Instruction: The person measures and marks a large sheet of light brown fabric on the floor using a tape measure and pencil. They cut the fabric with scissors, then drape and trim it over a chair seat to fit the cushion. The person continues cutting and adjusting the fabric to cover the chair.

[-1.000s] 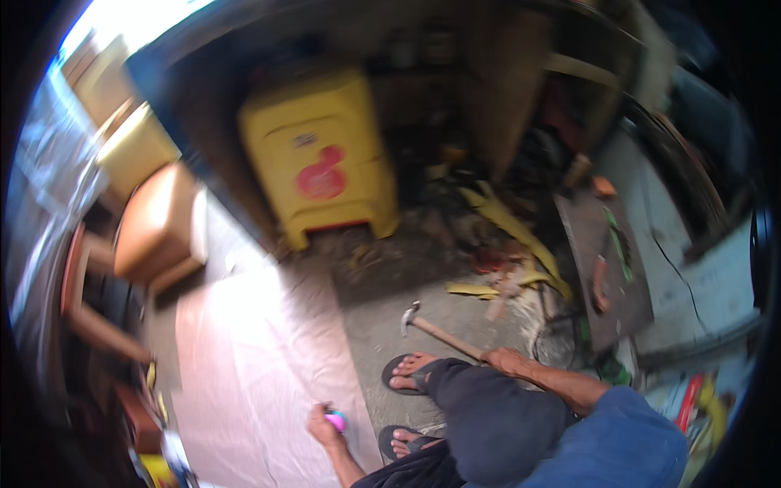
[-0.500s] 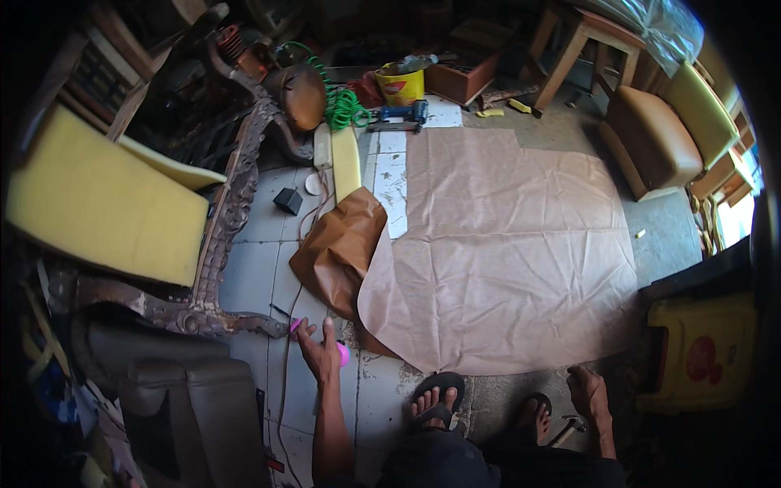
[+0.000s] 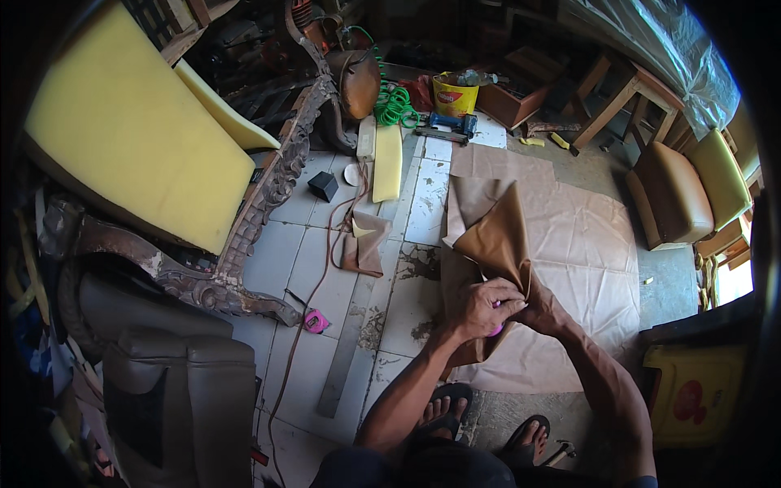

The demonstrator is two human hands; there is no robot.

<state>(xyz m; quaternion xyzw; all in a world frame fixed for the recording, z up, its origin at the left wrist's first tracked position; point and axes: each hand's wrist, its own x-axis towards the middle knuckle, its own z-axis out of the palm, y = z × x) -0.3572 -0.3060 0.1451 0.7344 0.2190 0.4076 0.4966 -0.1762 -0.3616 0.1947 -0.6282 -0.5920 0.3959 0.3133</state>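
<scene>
- Brown sheet (image 3: 491, 242): the larger thing in the hands, bunched up over the middle of the floor, its upper part fanned toward the far side.
- Right hand (image 3: 543, 311): fingers closed on a gathered fold of that sheet.
- Left hand (image 3: 491, 309): against the right one, fingers curled round a pink object (image 3: 495, 330), mostly hidden.
- Pale sheet (image 3: 582, 272): spread flat beneath and right of the hands, creased; its near edge ends by the sandalled feet (image 3: 439, 409).
- Tiled floor (image 3: 301, 386): open room left of the hands, with a long metal strip (image 3: 342, 366) lying along it.
- Carved wooden frame (image 3: 272, 195): bounds the left side, bearing a yellow foam panel (image 3: 146, 138); its near foot juts over the tiles.
- Brown padded chair (image 3: 669, 195): far right, beyond the pale sheet.
- Yellow plastic stool (image 3: 701, 396): near right, clear of the right forearm.
- Hammer (image 3: 561, 452): near edge, beside the right foot.
- Pink tape measure (image 3: 316, 321): on the tiles, just beside the frame's foot.
</scene>
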